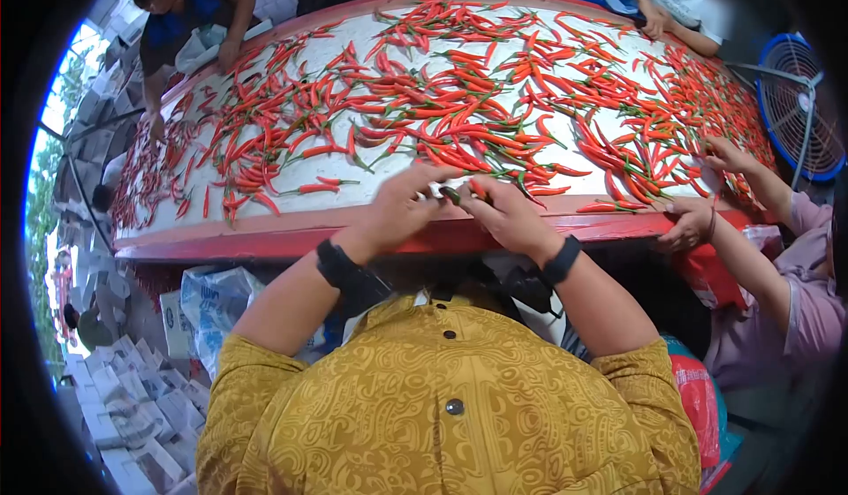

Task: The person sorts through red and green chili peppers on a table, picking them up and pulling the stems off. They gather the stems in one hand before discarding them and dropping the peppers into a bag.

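Observation:
My left hand [399,210] is at the near edge of the table, its fingers curled towards my right hand; what they pinch, if anything, is too small to make out. Facing it, my right hand [515,220] is closed on a chili pepper [478,189], red with a dark, greenish part pointing at my left fingertips. Just beyond both hands lies a dense pile of red chili peppers [450,146] with green stems. A few single chili peppers [318,188] lie left of my left hand.
The long white table [375,196] has a red rim [230,246]. At right, a co-worker's hands [692,224] are by the edge; other people stand along the far side. A fan [799,102] stands far right. Plastic bags [221,305] and white boxes [132,398] are below left.

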`<state>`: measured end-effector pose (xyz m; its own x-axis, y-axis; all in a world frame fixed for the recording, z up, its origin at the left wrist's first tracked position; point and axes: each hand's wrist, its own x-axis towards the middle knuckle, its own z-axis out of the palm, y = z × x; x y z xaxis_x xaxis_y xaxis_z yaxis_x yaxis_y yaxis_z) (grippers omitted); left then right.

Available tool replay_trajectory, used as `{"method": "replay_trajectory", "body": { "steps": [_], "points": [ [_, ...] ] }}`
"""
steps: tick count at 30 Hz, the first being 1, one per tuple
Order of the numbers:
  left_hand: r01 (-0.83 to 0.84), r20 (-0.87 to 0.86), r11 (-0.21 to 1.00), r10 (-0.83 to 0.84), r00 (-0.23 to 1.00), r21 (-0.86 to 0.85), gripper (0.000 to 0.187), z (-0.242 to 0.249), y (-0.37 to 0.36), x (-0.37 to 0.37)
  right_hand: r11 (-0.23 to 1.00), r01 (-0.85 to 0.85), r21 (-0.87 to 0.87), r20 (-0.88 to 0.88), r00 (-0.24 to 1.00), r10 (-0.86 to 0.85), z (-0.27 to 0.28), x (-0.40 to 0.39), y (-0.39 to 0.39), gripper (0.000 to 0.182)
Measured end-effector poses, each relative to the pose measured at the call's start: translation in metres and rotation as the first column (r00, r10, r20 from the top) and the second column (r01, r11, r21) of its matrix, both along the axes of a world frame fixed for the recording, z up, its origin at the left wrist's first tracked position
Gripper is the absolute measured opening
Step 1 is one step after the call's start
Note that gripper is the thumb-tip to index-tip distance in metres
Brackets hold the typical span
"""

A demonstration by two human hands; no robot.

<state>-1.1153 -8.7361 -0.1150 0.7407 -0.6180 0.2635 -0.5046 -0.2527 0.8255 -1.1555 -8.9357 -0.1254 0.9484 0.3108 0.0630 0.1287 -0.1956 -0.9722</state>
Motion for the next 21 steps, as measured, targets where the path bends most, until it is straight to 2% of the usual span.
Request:
{"method": "replay_trajectory", "body": {
  "steps": [1, 2, 4, 5, 6, 8, 9, 10, 12, 13, 14, 15, 16, 17, 18, 20, 21],
  "points": [
    [0.012, 0.078, 0.999, -0.008, 0.997, -0.05, 0.04, -0.011, -0.012, -0.006, 0.987, -0.064, 0.148, -0.138, 0.987, 0.084, -0.002, -0.006, -0.006, 0.018],
    [-0.008, 0.078, 0.999, 0.012, 0.997, -0.046, 0.04, -0.019, -0.02, -0.011, 0.985, -0.083, 0.152, -0.139, 0.985, 0.105, -0.005, -0.009, -0.013, 0.018],
    [-0.106, 0.078, 0.993, 0.111, 0.991, -0.061, 0.039, -0.02, -0.037, -0.02, 0.943, -0.04, 0.331, -0.312, 0.938, 0.15, -0.016, -0.013, -0.026, 0.015],
    [-0.153, 0.13, 0.988, 0.154, 0.98, -0.016, 0.038, -0.015, -0.046, -0.024, 0.884, -0.036, 0.465, -0.338, 0.916, 0.215, -0.024, -0.014, -0.035, 0.016],
    [-0.165, 0.131, 0.986, 0.165, 0.978, -0.012, 0.038, -0.008, -0.054, -0.026, 0.882, -0.047, 0.469, -0.337, 0.914, 0.228, -0.018, -0.015, -0.036, 0.016],
    [-0.148, 0.255, 0.983, 0.117, 0.96, 0.105, 0.039, 0.001, -0.068, -0.026, 0.943, 0.037, 0.332, -0.263, 0.963, 0.055, 0.002, -0.021, -0.039, 0.017],
    [-0.124, 0.285, 0.977, 0.071, 0.956, 0.174, 0.041, -0.001, -0.074, -0.022, 0.956, 0.035, 0.293, -0.107, 0.994, -0.003, -0.003, -0.019, -0.039, 0.02],
    [-0.129, 0.288, 0.976, 0.075, 0.955, 0.174, 0.041, -0.001, -0.08, -0.022, 0.956, 0.029, 0.294, -0.104, 0.995, 0.002, -0.003, -0.018, -0.047, 0.02],
    [-0.091, 0.252, 0.986, 0.054, 0.966, 0.139, 0.041, 0.0, -0.092, -0.023, 0.953, 0.056, 0.297, -0.272, 0.962, 0.028, 0.002, -0.02, -0.067, 0.019],
    [-0.094, 0.254, 0.986, 0.056, 0.966, 0.14, 0.041, -0.002, -0.096, -0.02, 0.973, 0.079, 0.217, -0.263, 0.965, -0.02, -0.01, -0.017, -0.082, 0.014],
    [-0.127, 0.331, 0.984, 0.081, 0.94, 0.121, 0.04, -0.006, -0.098, -0.011, 0.973, 0.078, 0.219, -0.262, 0.965, -0.019, -0.019, -0.016, -0.097, 0.014],
    [-0.159, 0.405, 0.982, 0.105, 0.908, 0.1, 0.04, -0.011, -0.099, -0.002, 0.925, 0.194, 0.327, -0.276, 0.956, -0.103, -0.025, -0.015, -0.11, 0.012],
    [-0.16, 0.406, 0.982, 0.106, 0.908, 0.101, 0.04, -0.02, -0.097, 0.01, 0.852, 0.303, 0.426, -0.3, 0.936, -0.184, -0.029, -0.015, -0.124, 0.01],
    [-0.279, 0.48, 0.913, 0.11, 0.871, 0.298, 0.042, -0.031, -0.091, 0.025, 0.814, 0.323, 0.483, -0.286, 0.937, -0.202, -0.032, -0.015, -0.139, 0.01],
    [-0.397, 0.549, 0.791, 0.093, 0.83, 0.466, 0.045, -0.037, -0.085, 0.036, 0.773, 0.339, 0.537, -0.273, 0.936, -0.221, -0.033, -0.016, -0.153, 0.01],
    [-0.563, 0.583, 0.587, 0.182, 0.792, 0.582, 0.048, -0.033, -0.076, 0.046, 0.736, 0.406, 0.542, -0.239, 0.914, -0.328, -0.032, -0.015, -0.174, 0.007],
    [-0.61, 0.586, 0.552, 0.248, 0.771, 0.569, 0.047, -0.037, -0.068, 0.056, 0.747, 0.41, 0.524, -0.23, 0.912, -0.339, -0.031, -0.014, -0.186, 0.006]
  ]
}}
